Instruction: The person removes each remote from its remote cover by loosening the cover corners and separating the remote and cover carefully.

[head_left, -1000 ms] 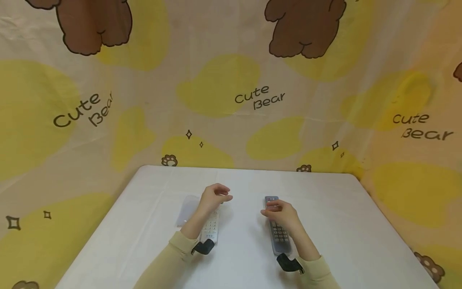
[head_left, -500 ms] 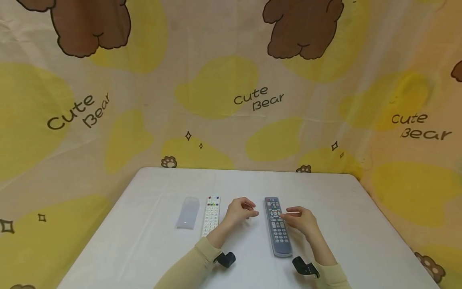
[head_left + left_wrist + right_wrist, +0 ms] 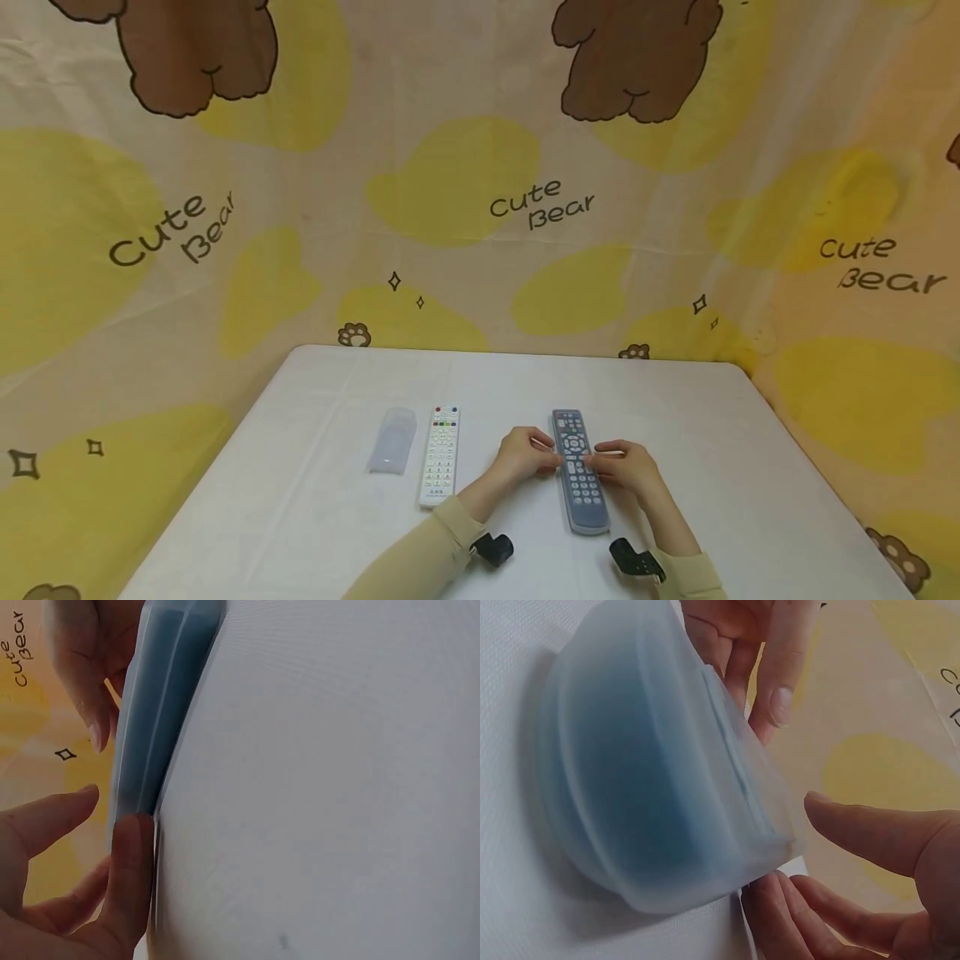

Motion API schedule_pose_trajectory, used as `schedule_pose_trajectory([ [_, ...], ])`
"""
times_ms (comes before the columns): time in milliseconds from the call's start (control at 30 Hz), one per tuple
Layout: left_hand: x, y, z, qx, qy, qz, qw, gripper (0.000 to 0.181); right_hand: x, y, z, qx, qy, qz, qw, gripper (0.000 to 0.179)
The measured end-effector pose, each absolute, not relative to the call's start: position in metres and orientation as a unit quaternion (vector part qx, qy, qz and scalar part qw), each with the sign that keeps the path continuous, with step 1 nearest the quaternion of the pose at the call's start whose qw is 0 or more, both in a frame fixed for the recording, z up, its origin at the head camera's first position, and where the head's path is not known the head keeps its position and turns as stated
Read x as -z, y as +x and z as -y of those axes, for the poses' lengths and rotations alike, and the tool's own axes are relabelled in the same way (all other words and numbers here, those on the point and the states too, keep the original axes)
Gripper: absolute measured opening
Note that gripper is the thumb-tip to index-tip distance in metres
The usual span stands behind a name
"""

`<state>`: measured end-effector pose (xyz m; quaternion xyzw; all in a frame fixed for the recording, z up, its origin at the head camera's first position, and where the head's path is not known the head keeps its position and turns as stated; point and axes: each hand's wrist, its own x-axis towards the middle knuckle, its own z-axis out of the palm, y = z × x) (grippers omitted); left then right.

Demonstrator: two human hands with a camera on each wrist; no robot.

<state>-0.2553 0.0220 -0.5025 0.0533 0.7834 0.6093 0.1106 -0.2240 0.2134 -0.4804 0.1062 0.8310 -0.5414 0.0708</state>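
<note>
A blue-grey remote control (image 3: 585, 500) in a translucent cover lies face up on the white table. My left hand (image 3: 521, 457) is at its left side and my right hand (image 3: 632, 467) at its right. In the left wrist view, a fingertip of the left hand touches the side of the remote control (image 3: 161, 697), while the thumb (image 3: 71, 814) stands apart from it. The right wrist view has the right fingertips (image 3: 769, 900) against the cover's edge, with that thumb also apart. Neither hand's fingers curl round the remote control.
A white remote control (image 3: 439, 458) lies to the left of my left forearm. Beyond it lies a flat translucent sleeve (image 3: 392, 442). The white table (image 3: 337, 533) reaches back to a patterned cloth (image 3: 450, 208) hanging behind it.
My left hand has moved right, from over the white remote control to the blue-grey one's left side. The right hand has shifted from above the blue-grey remote control to its right side.
</note>
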Motion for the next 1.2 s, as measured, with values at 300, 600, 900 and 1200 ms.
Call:
schedule_pose_trajectory([
  [300, 0.5052, -0.2531, -0.0290, -0.641, 0.046, -0.754, 0.132, 0.035, 0.4840, -0.2268, -0.2135, 0.551, 0.096, -0.825, 0.077, 0.051],
  [600, 0.5059, -0.2519, -0.0307, -0.652, 0.046, -0.745, 0.129, 0.036, 0.4864, -0.2289, -0.2136, 0.539, 0.093, -0.833, 0.082, 0.049],
  [900, 0.5069, -0.2522, -0.0306, -0.663, 0.048, -0.736, 0.128, 0.036, 0.4855, -0.2298, -0.2139, 0.517, 0.094, -0.846, 0.093, 0.050],
  [1200, 0.5033, -0.2526, -0.0316, -0.664, 0.047, -0.737, 0.120, 0.037, 0.4817, -0.2290, -0.2156, 0.534, 0.089, -0.836, 0.094, 0.051],
])
